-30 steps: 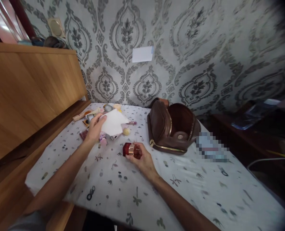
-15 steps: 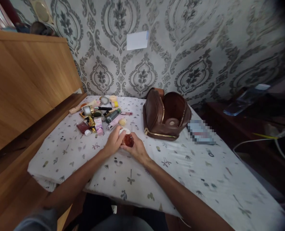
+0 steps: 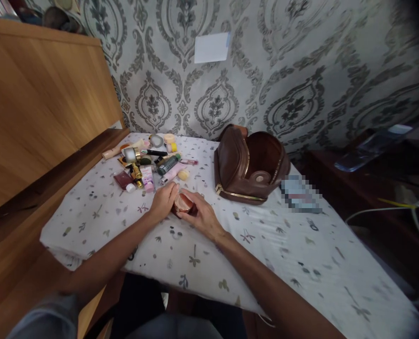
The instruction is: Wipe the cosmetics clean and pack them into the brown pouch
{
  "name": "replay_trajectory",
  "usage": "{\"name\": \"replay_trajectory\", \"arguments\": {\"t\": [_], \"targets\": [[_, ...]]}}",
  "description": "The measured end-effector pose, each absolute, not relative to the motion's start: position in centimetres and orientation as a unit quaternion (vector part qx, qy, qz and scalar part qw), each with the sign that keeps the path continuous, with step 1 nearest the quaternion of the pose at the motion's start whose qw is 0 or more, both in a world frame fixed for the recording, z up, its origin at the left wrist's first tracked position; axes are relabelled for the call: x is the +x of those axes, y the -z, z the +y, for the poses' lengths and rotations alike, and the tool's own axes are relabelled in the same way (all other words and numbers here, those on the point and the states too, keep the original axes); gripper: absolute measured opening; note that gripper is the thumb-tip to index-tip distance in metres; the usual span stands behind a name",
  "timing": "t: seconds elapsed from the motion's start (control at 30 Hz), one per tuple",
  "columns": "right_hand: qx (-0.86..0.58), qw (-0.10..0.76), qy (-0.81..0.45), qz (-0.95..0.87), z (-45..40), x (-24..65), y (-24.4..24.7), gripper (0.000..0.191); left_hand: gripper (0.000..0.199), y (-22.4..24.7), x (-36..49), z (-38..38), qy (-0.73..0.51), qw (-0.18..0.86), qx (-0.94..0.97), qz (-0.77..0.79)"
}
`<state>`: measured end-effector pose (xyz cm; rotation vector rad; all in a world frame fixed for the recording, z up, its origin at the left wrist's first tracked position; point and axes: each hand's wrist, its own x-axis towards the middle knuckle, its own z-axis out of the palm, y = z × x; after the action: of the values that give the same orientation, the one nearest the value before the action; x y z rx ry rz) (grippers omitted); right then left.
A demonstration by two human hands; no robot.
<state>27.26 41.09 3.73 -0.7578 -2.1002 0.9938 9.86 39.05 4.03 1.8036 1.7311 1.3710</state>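
Between my hands, low over the front part of the cloth, is a small round copper-coloured case (image 3: 183, 202), which looks like a cosmetic compact. Its shiny round top faces up. My right hand (image 3: 204, 216) grips it from the right, thumb at the near edge and fingers along the far side. Curled fingers of my left hand (image 3: 164, 203) press against its left edge; their tips are partly hidden. Just beyond lies a pile of cosmetics, including a pink and white tube (image 3: 147, 179), a dark green bottle (image 3: 168, 165) and a small yellow-topped item (image 3: 183, 175).
An unzipped brown leather bag (image 3: 230, 165) stands at the back right of the table (image 3: 124, 245). A blurred-out flat packet (image 3: 301, 194) lies beside it. Wooden furniture (image 3: 46, 103) borders the left; a clear bottle (image 3: 372, 150) and cables are at the right.
Half a second ago a white round part showed by my left fingers and a red-brown hollow faced me; now a smooth copper top shows instead. The view has shifted slightly.
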Motion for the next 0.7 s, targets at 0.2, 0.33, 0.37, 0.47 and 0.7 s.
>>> {"name": "replay_trajectory", "arguments": {"t": [0.2, 0.33, 0.37, 0.47, 0.7], "targets": [[-0.297, 0.336, -0.389, -0.805, 40.9, 27.2, -3.9, 0.050, 0.033, -4.8, 10.0, 38.2, -0.507, 0.144, 0.630, 0.570], [-0.331, 0.364, -0.471, -0.732, 41.8, 27.2, -3.3, 0.052, 0.026, -4.8, 10.1, 37.8, -0.529, 0.164, 0.639, 0.534], [-0.339, 0.373, -0.493, -0.709, 42.0, 27.2, -3.1, 0.054, 0.026, -4.7, 10.0, 37.8, -0.531, 0.168, 0.645, 0.523], [-0.351, 0.404, -0.543, -0.647, 42.6, 27.1, -2.6, 0.063, 0.024, -4.4, 10.0, 37.8, -0.535, 0.153, 0.668, 0.494], [-0.353, 0.416, -0.580, -0.605, 42.8, 27.2, -2.4, 0.076, 0.017, -4.4, 10.2, 38.1, -0.524, 0.087, 0.732, 0.427]]}}
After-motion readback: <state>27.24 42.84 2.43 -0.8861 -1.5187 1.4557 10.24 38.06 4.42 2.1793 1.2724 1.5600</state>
